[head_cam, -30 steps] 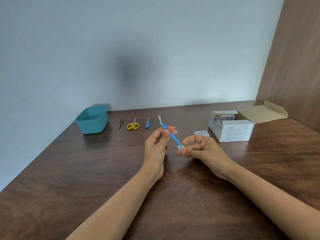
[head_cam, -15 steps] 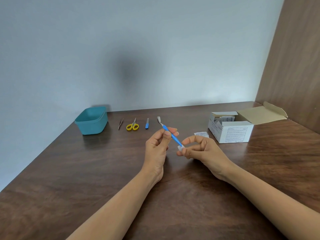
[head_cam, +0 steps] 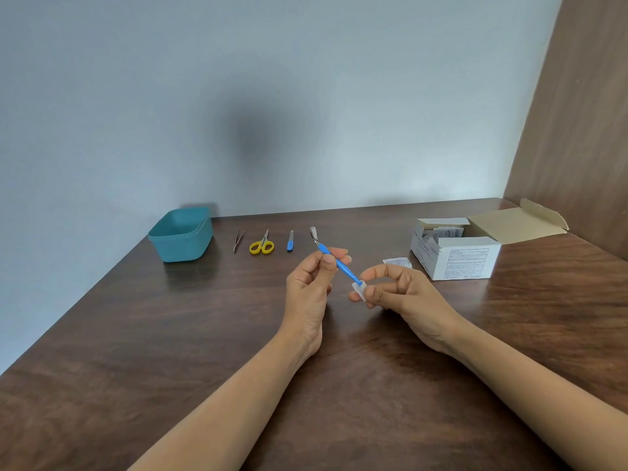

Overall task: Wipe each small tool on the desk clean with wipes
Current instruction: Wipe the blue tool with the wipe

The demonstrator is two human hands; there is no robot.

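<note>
Far left, back of the desk (head_cam: 136, 334): teal tub (head_cam: 181, 234), open top, what is inside can't be seen from here. Right of it, a row lying flat: tweezers (head_cam: 238, 240), yellow scissors (head_cam: 262, 244), small blue file (head_cam: 290, 241), each with its long axis running toward the wall, tips to the far side. All are tiny and detail is hard to read.

Centre: left hand (head_cam: 307, 290) raised above the desk, fingers curled, thumb and fingertips clamped on the upper part of the blue-handled tool (head_cam: 345, 270). The tool is off the desk, held between the two hands. Its long axis is a diagonal, upper left to lower right. The metal tip points up and away toward the wall and sticks out past the left hand. The tip's shape is too small to make out. The middle of the handle is partly covered by the left fingers.

The tool's lower end is buried in a white wipe (head_cam: 359, 289), so the end itself is hidden. Right hand (head_cam: 407, 294): thumb and forefinger pinch the wipe around that end, other fingers loosely curled.

Right of the hands: torn sachet (head_cam: 397, 262) flat on the desk, near the box. Cardboard box (head_cam: 455, 263) with its flap open, packets inside, print unreadable. Both forearms are cut off at the bottom edge.
</note>
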